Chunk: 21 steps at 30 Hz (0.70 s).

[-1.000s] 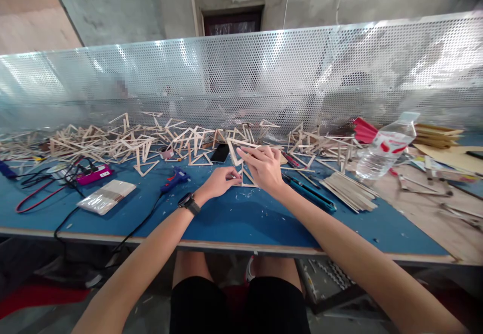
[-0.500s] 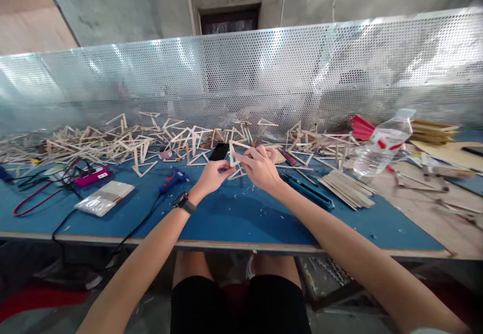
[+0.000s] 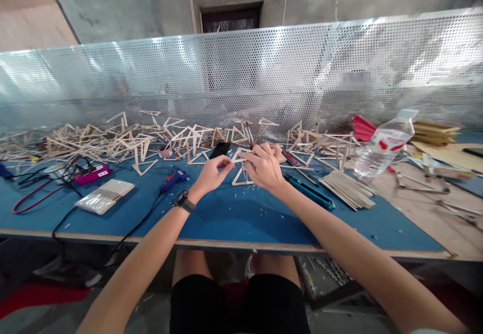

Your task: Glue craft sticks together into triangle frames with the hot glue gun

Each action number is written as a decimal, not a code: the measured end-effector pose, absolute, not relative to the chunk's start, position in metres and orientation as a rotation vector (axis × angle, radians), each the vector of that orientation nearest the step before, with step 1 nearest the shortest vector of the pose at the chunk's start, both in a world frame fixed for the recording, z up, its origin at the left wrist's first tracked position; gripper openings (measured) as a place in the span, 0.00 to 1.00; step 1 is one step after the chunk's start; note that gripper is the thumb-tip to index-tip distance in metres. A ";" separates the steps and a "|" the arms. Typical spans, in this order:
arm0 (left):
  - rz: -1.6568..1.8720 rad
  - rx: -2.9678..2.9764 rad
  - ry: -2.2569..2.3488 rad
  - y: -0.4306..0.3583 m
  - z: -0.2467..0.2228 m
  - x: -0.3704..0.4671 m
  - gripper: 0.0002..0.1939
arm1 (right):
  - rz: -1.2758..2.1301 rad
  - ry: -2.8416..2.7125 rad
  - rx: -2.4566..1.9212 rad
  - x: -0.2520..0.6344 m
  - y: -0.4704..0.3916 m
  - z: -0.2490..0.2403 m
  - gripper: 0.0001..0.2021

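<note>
Between my two hands, just above the blue mat, is a small frame of thin wooden sticks (image 3: 238, 155). My left hand (image 3: 214, 174) pinches its left side between thumb and fingertips. From the right, the curled fingers of my right hand (image 3: 264, 165) grip the same frame and hide part of it. Below them on the mat lies a wooden stick triangle (image 3: 241, 178), partly covered by my right hand. A black phone (image 3: 220, 150) rests behind my left hand. To the left sits a blue glue gun (image 3: 174, 179) with a black cable.
Stick frames (image 3: 94, 140) are heaped along a perforated metal screen (image 3: 241, 72). On the right are a teal box cutter (image 3: 309, 191), loose sticks (image 3: 349, 187) and a plastic bottle (image 3: 385, 145). Leftward are a purple power strip (image 3: 92, 173) and a wrapped stick pack (image 3: 105, 196).
The held frame has tilted from upright to flatter between my hands. More of the triangle on the mat now shows beneath them. My hands stay in nearly the same place.
</note>
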<state>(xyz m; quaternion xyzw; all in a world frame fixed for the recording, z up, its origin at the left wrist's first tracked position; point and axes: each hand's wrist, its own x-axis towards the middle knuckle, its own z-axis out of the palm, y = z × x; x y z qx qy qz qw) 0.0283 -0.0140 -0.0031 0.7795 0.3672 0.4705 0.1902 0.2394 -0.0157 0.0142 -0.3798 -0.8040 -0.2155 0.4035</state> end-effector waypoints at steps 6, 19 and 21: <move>1.388 2.193 1.036 -0.013 -0.003 0.029 0.14 | -0.539 -2.027 -0.982 0.237 -0.018 0.015 0.16; 1.569 2.200 1.078 -0.013 -0.003 0.029 0.12 | -0.540 -2.011 -1.031 0.236 -0.019 0.015 0.17; 1.571 2.208 1.080 -0.014 -0.002 0.030 0.13 | -0.543 -2.009 -1.035 0.236 -0.019 0.015 0.17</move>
